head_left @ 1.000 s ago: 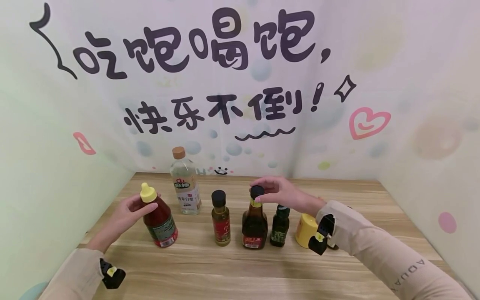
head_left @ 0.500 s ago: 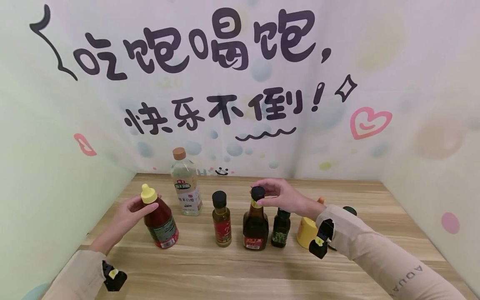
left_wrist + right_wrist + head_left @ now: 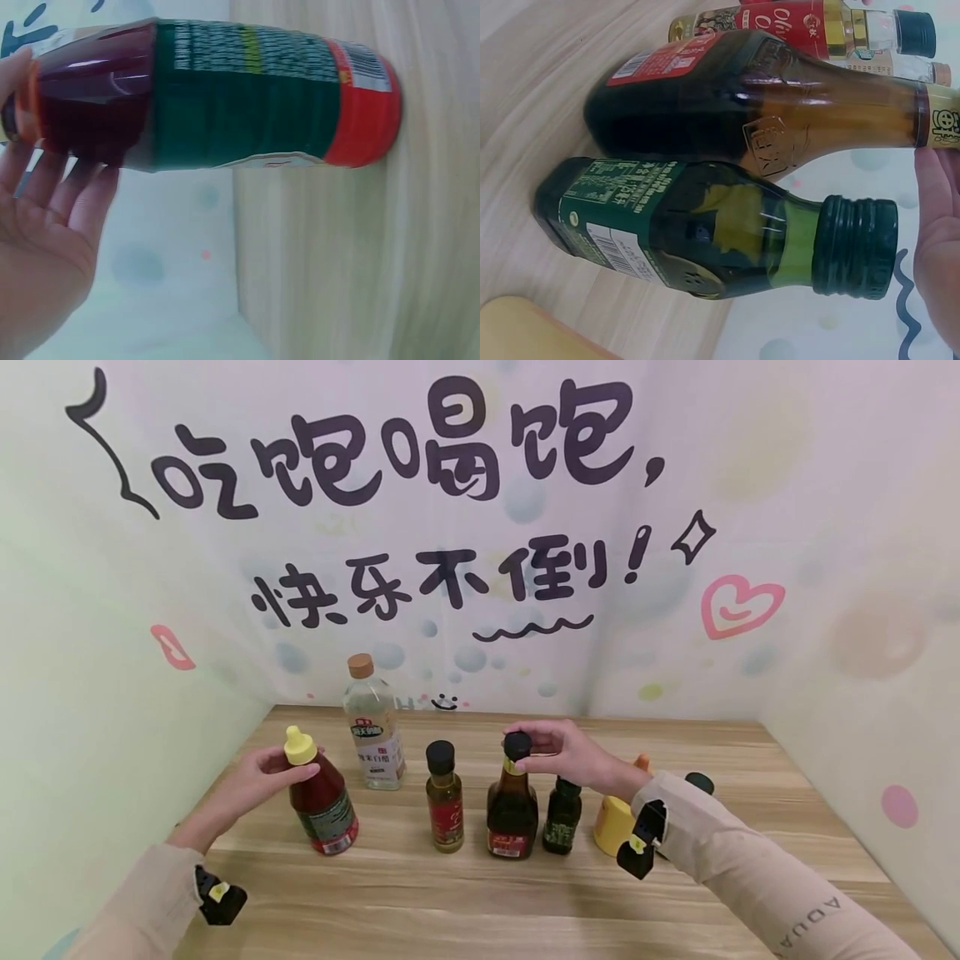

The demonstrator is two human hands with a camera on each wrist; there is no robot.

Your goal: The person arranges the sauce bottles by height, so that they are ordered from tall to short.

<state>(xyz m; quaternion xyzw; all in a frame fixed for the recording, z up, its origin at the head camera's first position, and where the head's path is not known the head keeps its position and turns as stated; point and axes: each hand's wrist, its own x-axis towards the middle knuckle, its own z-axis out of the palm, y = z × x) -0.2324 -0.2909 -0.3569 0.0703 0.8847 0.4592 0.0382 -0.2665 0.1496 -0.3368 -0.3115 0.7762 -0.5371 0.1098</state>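
Observation:
In the head view my left hand (image 3: 258, 781) holds a dark red sauce bottle (image 3: 326, 814) with a yellow nozzle cap, thumb and fingers around its neck. The left wrist view shows the green label and red base of this squeeze bottle (image 3: 247, 97), standing on the wood. My right hand (image 3: 573, 756) pinches a dark soy-sauce-type bottle (image 3: 512, 818) just at its black cap, thumb in front. That brown glass bottle (image 3: 832, 112) stands upright; most of the right hand lies outside the right wrist view. Immediately right of it is a small dark green bottle (image 3: 562, 818).
A clear vinegar bottle (image 3: 375, 735) with a brown cap stands behind. Between the held bottles is a small olive oil bottle (image 3: 446, 810). A yellow container (image 3: 613, 827) and a dark-capped item (image 3: 700, 782) sit partly behind the right sleeve. A printed cloth backs the table (image 3: 420, 910).
Both hands keep their holds and the bottles stay in place. My left wrist has shifted slightly up and to the left in the last half second.

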